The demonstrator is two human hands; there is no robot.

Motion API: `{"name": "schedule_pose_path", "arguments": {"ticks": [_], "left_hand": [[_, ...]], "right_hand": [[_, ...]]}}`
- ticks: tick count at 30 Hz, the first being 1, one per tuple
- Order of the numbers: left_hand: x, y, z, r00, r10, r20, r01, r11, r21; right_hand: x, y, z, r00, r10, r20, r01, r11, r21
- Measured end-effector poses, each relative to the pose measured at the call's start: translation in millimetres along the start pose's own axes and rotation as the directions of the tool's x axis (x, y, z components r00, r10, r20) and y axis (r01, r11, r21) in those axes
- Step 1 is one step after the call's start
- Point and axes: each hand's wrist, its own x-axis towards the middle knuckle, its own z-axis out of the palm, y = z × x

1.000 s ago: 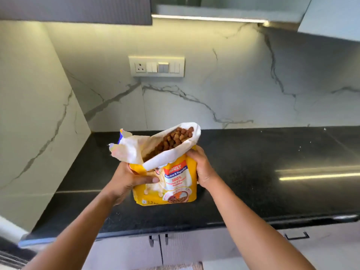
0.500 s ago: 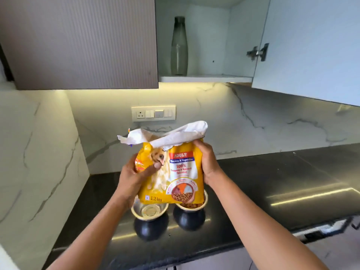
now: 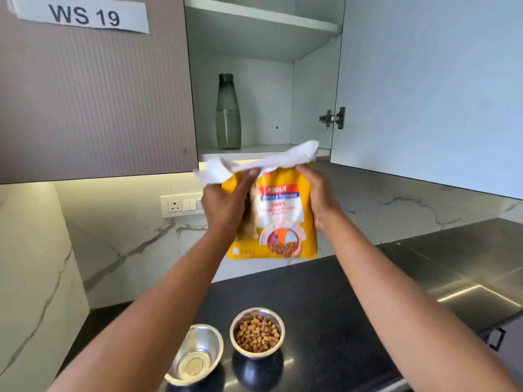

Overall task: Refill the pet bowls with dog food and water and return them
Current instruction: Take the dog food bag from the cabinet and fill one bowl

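A yellow dog food bag [image 3: 283,222] with a white folded-over top hangs in the air just below the open upper cabinet. My left hand [image 3: 223,205] grips its left side near the top, and my right hand [image 3: 318,193] grips its right side. On the black counter below stand two steel bowls. The right bowl [image 3: 257,332] holds brown kibble. The left bowl [image 3: 195,355] holds no kibble; I cannot tell whether it has water. A grey bottle [image 3: 228,114] stands on the cabinet's lower shelf.
The cabinet door [image 3: 424,89] stands open to the right. A closed door labelled WS 19 [image 3: 85,94] is on the left. A switch plate [image 3: 181,205] sits on the marble wall. The black counter [image 3: 325,306] runs right toward a steel surface [image 3: 467,278].
Both hands have raised the bag from the counter up toward the open cabinet. The view has tilted upward, and the two bowls now show below the bag.
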Motion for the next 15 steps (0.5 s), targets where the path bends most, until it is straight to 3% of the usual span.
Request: {"name": "schedule_pose_path", "arguments": {"ticks": [2, 5, 8, 13, 15], "left_hand": [[36.4, 27.3, 26.8, 0.999, 0.031, 0.028, -0.029, 0.997, -0.073], [93.6, 71.6, 68.0, 0.973, 0.205, 0.103, -0.193, 0.974, -0.115], [143.5, 97.4, 95.1, 0.927, 0.301, 0.224, -0.301, 0.953, -0.035], [184.2, 62.7, 124.7, 0.886, 0.233, 0.400, -0.280, 0.958, 0.062], [190.1, 39.3, 138.9, 0.896, 0.192, 0.400, -0.260, 0.958, 0.124]], "right_hand": [[41.1, -35.2, -1.2, 0.998, -0.043, -0.046, 0.042, 0.999, -0.016], [109.3, -87.7, -1.4, 0.987, -0.135, -0.085, 0.131, 0.990, -0.058], [164.9, -131.7, 1.5, 0.969, -0.229, -0.098, 0.219, 0.971, -0.095], [252.1, -145.4, -6.7, 0.965, -0.253, -0.066, 0.244, 0.962, -0.118], [282.6, -132.5, -13.2, 0.973, -0.229, -0.041, 0.223, 0.968, -0.114]]}}
